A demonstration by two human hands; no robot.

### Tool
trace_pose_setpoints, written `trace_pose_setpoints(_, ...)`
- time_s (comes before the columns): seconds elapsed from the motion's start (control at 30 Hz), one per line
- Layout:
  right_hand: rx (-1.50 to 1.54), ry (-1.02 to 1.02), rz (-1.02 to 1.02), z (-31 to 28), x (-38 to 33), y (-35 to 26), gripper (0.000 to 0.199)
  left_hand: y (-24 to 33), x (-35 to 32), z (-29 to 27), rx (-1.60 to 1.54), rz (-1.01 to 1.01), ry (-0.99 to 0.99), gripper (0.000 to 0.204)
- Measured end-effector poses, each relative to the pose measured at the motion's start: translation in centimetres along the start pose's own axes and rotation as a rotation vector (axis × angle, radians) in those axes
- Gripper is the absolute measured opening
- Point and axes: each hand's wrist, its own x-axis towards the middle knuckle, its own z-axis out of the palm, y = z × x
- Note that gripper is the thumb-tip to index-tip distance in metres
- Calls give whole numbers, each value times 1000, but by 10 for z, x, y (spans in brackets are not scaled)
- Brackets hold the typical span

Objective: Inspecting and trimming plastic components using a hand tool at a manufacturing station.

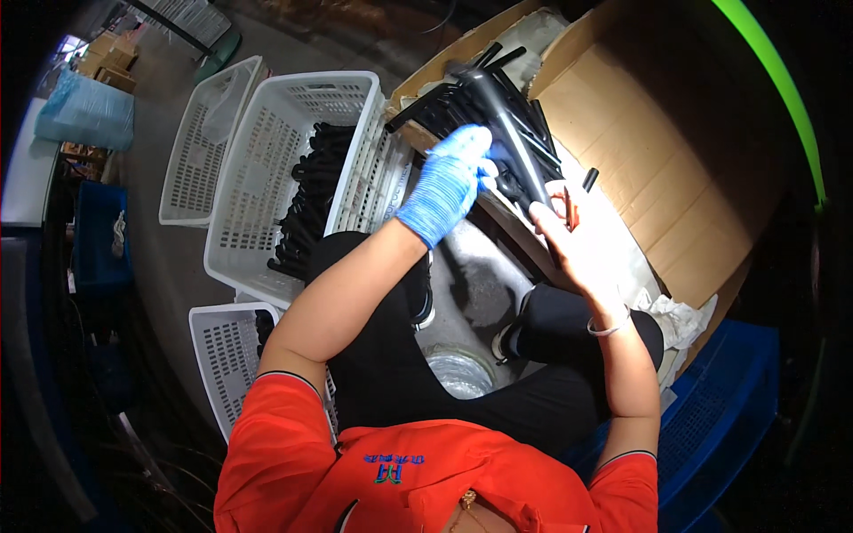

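My right hand [569,235], bare, is closed around the lower end of a glossy black tube [511,133]. The tube slants up and left over a heap of similar black tubes [444,111]. A small thin brownish item [569,206] shows by the right fingers; its kind is unclear. My left hand [449,182], in a blue knit glove, is beside the tube with its fingers curled in. Blur and the glove hide what, if anything, is between those fingers, and whether they touch the tube.
An open cardboard box [675,133] stands beyond my right hand. A white plastic crate [240,195] on the left holds several black parts [315,191]. A smaller white crate [227,355] is nearer, and a blue crate [720,391] is at right. Clear tape [460,371] lies between my feet.
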Motion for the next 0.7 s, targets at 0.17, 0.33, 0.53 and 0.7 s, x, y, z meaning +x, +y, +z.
trace_pose_setpoints(0.17,559,95,223,-2,16,24,28,-30,6,-10,261,-181,7,23)
trace_pose_setpoints(0.33,736,167,371,-9,21,35,30,-14,67,-66,1155,241,-324,26)
trace_pose_setpoints(0.53,641,148,344,-13,18,28,27,27,151,-145,2139,228,262,32)
trace_pose_setpoints(0.7,440,123,217,-14,22,16,21,33,173,-169,2223,-7,230,39)
